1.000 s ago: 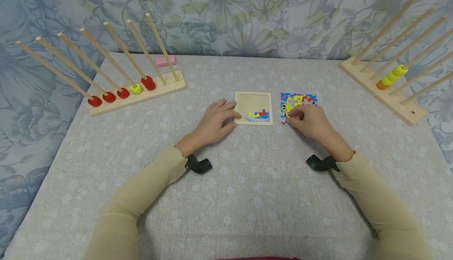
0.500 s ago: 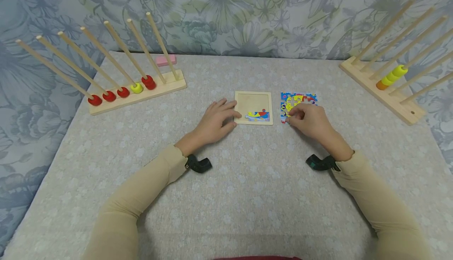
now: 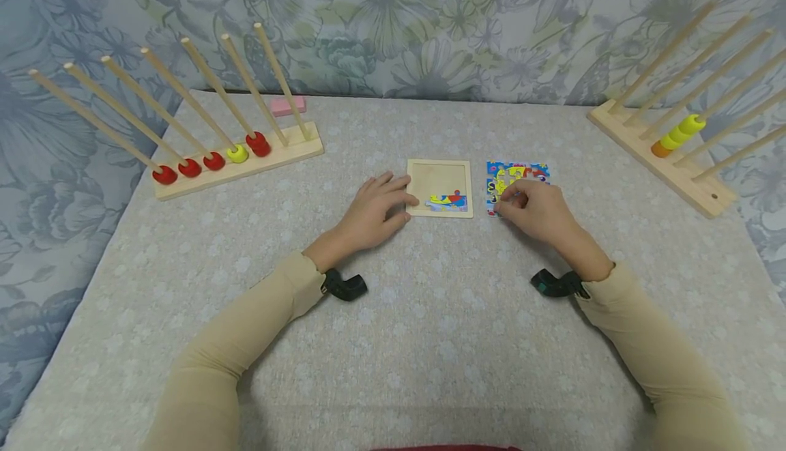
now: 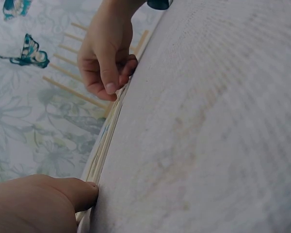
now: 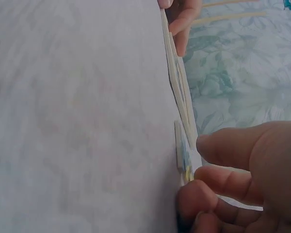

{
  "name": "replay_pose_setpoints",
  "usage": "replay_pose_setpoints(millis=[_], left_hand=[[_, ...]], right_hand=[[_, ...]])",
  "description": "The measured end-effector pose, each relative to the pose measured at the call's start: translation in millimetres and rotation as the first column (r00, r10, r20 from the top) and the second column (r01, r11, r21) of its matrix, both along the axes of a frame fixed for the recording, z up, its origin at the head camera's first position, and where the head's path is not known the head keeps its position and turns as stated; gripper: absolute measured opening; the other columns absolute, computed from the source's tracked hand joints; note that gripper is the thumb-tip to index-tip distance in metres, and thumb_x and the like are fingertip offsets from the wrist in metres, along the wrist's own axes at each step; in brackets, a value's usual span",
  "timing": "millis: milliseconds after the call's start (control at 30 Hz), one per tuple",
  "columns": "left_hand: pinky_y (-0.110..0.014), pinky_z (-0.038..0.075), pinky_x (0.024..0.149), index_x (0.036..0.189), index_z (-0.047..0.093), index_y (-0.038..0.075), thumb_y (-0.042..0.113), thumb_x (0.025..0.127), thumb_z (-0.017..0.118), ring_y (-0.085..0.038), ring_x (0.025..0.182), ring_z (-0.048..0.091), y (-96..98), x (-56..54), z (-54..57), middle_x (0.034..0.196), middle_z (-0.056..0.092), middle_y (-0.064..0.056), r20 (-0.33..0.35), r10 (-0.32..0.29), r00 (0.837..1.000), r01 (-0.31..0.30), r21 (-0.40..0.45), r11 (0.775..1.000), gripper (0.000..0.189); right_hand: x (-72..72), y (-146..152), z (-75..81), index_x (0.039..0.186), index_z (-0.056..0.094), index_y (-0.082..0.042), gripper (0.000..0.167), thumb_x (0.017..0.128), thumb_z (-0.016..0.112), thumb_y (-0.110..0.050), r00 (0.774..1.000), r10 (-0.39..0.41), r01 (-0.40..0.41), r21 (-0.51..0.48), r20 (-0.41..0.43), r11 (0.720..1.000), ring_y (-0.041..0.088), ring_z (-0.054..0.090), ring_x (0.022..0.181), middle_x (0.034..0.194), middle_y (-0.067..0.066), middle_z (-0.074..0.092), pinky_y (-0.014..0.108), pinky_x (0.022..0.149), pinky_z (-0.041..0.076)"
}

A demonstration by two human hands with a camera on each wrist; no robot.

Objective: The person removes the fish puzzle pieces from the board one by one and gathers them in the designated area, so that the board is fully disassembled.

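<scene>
In the head view, a shallow wooden puzzle tray [image 3: 437, 177] lies flat. Several joined jigsaw pieces [image 3: 454, 203] fill its lower right corner. My left hand [image 3: 371, 217] rests with spread fingers at the tray's left edge, touching its rim. To the right lies a colourful jigsaw picture [image 3: 507, 172] in blue, yellow and red. My right hand [image 3: 536, 209] bends over its lower part, thumb and fingertips at its lower left, hiding that area. In the right wrist view, the thumb [image 5: 228, 147] stands apart from the fingers, and no piece shows between them.
A wooden peg rack [image 3: 279, 156] with red and yellow beads stands at the left. Another peg rack [image 3: 700, 185] with yellow and orange beads stands at the right. A pink block [image 3: 288, 106] lies behind the left rack. A patterned cloth wall rises behind the table.
</scene>
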State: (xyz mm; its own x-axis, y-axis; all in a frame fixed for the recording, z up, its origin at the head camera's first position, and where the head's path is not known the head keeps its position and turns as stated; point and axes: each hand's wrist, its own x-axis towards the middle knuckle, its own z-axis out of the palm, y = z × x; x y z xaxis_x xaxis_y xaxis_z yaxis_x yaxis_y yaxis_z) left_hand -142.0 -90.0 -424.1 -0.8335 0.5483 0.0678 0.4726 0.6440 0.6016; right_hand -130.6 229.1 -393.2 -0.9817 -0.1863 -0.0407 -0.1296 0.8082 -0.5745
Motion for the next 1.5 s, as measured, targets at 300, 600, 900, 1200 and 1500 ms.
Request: replay_pose_setpoints(millis=[300,600,900,1200,1500], left_hand=[[-0.065,0.013,0.125,0.127,0.071,0.013,0.020,0.099,0.063,-0.043,0.155,0.026,-1.4,0.8,-1.9,0.161,0.044,-0.014,0.009,0.003,1.000,-0.003,0.000,1.000,0.030],[-0.064,0.014,0.126,0.126,0.071,0.013,0.020,0.099,0.062,-0.042,0.155,0.027,3.5,0.1,-2.2,0.161,0.044,-0.013,0.017,-0.019,1.000,0.019,0.007,1.000,0.029],[-0.065,0.015,0.125,0.125,0.071,0.013,0.020,0.099,0.062,-0.043,0.154,0.028,2.7,0.0,-2.8,0.160,0.045,-0.014,-0.008,-0.014,1.000,0.014,0.012,1.000,0.029],[-0.066,0.015,0.124,0.125,0.071,0.013,0.020,0.099,0.062,-0.044,0.154,0.028,1.1,-1.5,-1.9,0.160,0.045,-0.015,-0.010,-0.014,1.000,0.014,0.017,1.000,0.029],[-0.066,0.015,0.125,0.125,0.071,0.013,0.020,0.099,0.063,-0.043,0.154,0.028,0.2,-2.3,-1.6,0.160,0.045,-0.015,-0.009,-0.013,1.000,0.013,0.012,1.000,0.029]], right_hand=[[-10.9,-46,22.5,0.122,0.069,-0.002,0.035,0.090,0.073,-0.017,0.987,0.150,-0.151,0.026,0.061,0.988,0.028,0.066,0.079,0.103,0.018,0.070,0.035,0.068,0.051],[-24.1,-86,16.9,0.130,0.065,0.002,0.046,0.089,0.077,-0.016,0.936,0.328,-0.345,0.138,0.129,0.928,0.031,0.060,0.097,0.111,0.022,0.069,0.046,0.087,0.053],[-26.3,-85,11.8,0.125,0.070,-0.001,0.037,0.091,0.076,-0.013,0.928,0.360,-0.371,0.129,0.098,0.920,0.025,0.052,0.086,0.103,0.018,0.066,0.038,0.076,0.047],[-26.9,-84,9.3,0.121,0.071,-0.003,0.034,0.088,0.077,-0.012,0.938,0.336,-0.342,0.068,0.079,0.937,0.025,0.050,0.083,0.097,0.017,0.060,0.034,0.071,0.041],[-32.0,-82,6.4,0.116,0.070,-0.004,0.032,0.087,0.079,-0.014,0.930,0.363,-0.367,0.062,0.061,0.928,0.022,0.052,0.074,0.088,0.011,0.063,0.033,0.069,0.043]])
